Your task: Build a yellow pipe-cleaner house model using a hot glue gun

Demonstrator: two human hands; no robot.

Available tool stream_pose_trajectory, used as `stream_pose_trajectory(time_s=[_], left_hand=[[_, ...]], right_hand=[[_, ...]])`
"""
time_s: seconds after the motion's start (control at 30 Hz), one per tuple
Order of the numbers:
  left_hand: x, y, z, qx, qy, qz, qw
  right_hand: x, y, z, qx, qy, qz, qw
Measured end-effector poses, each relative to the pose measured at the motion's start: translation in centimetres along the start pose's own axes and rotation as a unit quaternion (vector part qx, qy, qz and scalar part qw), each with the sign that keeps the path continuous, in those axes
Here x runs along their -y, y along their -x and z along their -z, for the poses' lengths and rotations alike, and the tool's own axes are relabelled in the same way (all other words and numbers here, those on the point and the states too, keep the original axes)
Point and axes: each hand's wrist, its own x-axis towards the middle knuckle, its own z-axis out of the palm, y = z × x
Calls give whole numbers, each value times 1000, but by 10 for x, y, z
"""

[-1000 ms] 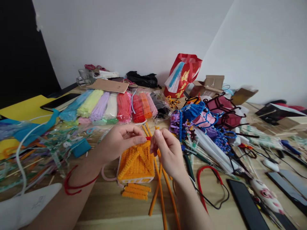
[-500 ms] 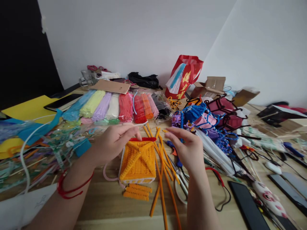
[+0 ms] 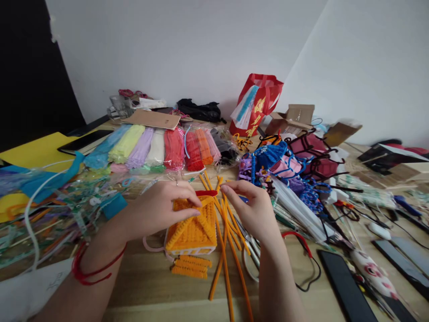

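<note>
An orange fuzzy house-like piece (image 3: 192,230) with a crossed roof and a white lower edge stands on the wooden table. Over its upper left part is my left hand (image 3: 167,203), thumb and fingers curved around an orange strip at the roof top. A red piece (image 3: 206,193) lies along the far edge. My right hand (image 3: 251,205) is pinched at the right end of the red piece; what its fingertips hold is too small to make out. Short orange coiled pieces (image 3: 191,266) lie in front of the house, and long orange stems (image 3: 228,268) to its right.
Bundles of coloured stems (image 3: 147,145) lie behind the hands. Scissors (image 3: 253,255) rest by my right wrist, with a black phone (image 3: 345,286) farther right. Blue and purple fuzzy items (image 3: 278,165) are piled near a red bag (image 3: 256,105). Green and orange scraps cover the left.
My left hand has moved right and down over the roof, its thumb now across it. My right hand has come left, nearer the red piece. The view has shifted slightly.
</note>
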Motion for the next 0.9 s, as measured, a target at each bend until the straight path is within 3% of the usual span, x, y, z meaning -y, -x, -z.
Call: stream_pose_trajectory(time_s=[0.37, 0.67, 0.9], left_hand=[[15, -2, 1, 19, 30, 11, 999], [25, -4, 2, 45, 58, -31, 997], [34, -6, 4, 53, 66, -23, 996]], right_hand=[[5, 1, -1, 9, 5, -6, 1000], [7, 1, -1, 11, 16, -5, 1000], [8, 1, -1, 19, 21, 6, 1000]])
